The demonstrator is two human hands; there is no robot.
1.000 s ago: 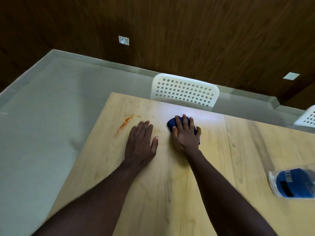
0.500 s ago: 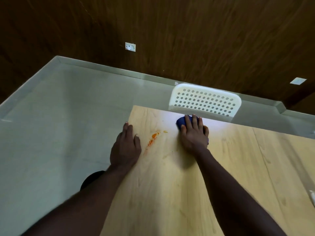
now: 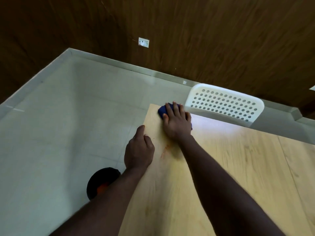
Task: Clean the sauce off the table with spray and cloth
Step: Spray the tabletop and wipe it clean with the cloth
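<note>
On the light wooden table point(image 3: 238, 167), my right hand point(image 3: 177, 124) lies flat with straight fingers, pressing a dark blue cloth point(image 3: 162, 109) onto the far left corner. A faint orange sauce smear point(image 3: 165, 149) lies just behind that hand, between my two wrists. My left hand point(image 3: 139, 150) sits at the table's left edge with its fingers curled over the edge and its thumb on top. The spray bottle is out of view.
A white perforated chair back point(image 3: 225, 104) stands against the table's far edge. On the grey tiled floor point(image 3: 68, 125) to the left, a round black object with an orange spot point(image 3: 102, 183) sits beside my left forearm. Dark wooden walls lie beyond.
My right hand has slid the cloth left across the sauce to the far left corner. The smear is fainter. My left hand has moved off the tabletop to its left edge.
</note>
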